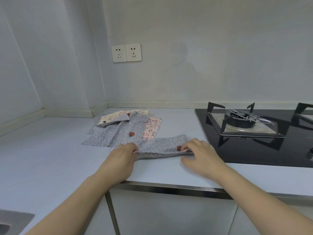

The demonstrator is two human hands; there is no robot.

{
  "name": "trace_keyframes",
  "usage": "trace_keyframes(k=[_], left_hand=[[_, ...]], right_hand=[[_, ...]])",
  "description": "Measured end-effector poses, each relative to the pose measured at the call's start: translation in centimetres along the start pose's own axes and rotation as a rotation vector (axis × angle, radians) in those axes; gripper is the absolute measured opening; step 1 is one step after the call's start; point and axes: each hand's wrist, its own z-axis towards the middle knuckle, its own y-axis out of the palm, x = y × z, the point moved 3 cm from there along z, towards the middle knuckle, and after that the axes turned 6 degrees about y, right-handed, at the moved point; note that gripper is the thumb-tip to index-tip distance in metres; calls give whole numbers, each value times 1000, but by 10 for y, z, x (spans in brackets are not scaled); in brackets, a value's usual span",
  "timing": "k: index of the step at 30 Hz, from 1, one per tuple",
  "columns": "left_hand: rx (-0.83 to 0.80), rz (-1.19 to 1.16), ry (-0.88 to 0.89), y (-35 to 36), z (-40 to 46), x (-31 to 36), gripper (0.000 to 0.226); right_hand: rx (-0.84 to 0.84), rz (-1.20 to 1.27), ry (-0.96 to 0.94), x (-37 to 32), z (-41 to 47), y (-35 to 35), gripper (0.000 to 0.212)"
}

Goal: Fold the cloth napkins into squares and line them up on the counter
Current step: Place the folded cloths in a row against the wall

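A grey flower-print napkin point(163, 144) lies as a long strip across the pale counter point(50, 153), its near edge doubled over. My left hand point(122, 157) pinches the strip's left end and my right hand point(199, 154) pinches its right end, beside a dark red spot. Behind it lies a loose heap of other napkins: a larger grey one point(116, 133), a pink-patterned one point(152, 128) and a cream one point(110, 118) at the back.
A black glass gas hob point(254, 146) with pan supports takes up the counter's right side, close to my right hand. A sink corner point(15, 221) shows at lower left. Two wall sockets point(126, 52) sit above the heap. The counter's metal front edge point(169, 188) runs under my wrists.
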Motion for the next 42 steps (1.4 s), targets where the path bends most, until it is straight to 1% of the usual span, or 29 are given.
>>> trace_keyframes(k=[2,4,6,7,8,10,14,16,19,22,24,26,29,32,35,39,42], left_hand=[[20,-82,-58,-1,0,-2,9],[57,-159,-83,-6,1,-1,6],[93,-222,-60,-17,2,6,13],[89,-243,-28,-24,3,12,18],[72,-258,9,-30,5,19,21],[9,-263,61,-40,8,31,21],[-134,-203,102,-52,11,47,20],[-181,-129,133,-55,12,53,17],[-169,-78,182,-63,13,68,17],[-173,-30,201,-69,14,85,27],[-192,30,183,-72,14,93,36],[-174,106,150,-75,16,96,41],[-108,135,101,-75,17,93,33],[-122,110,84,-71,17,90,20],[-175,166,37,-69,17,85,28],[-189,230,69,-68,18,79,24],[-168,211,86,-70,18,77,21]], right_hand=[[7,-22,6,2,1,2,34],[28,33,18,2,2,1,24],[74,272,63,6,2,-3,8],[119,420,89,8,1,-7,5],[185,545,110,12,0,-11,9],[288,717,136,17,-4,-16,14],[356,857,179,24,-8,-17,10],[382,889,196,26,-8,-18,11],[408,837,223,28,-7,-19,11],[416,814,237,30,-6,-20,11],[421,830,235,31,-6,-19,12],[421,844,225,30,-7,-20,12],[416,885,216,30,-7,-19,11],[424,905,224,30,-8,-20,11],[425,919,235,30,-9,-21,12],[412,927,246,29,-8,-21,13],[408,943,240,29,-9,-21,14]])
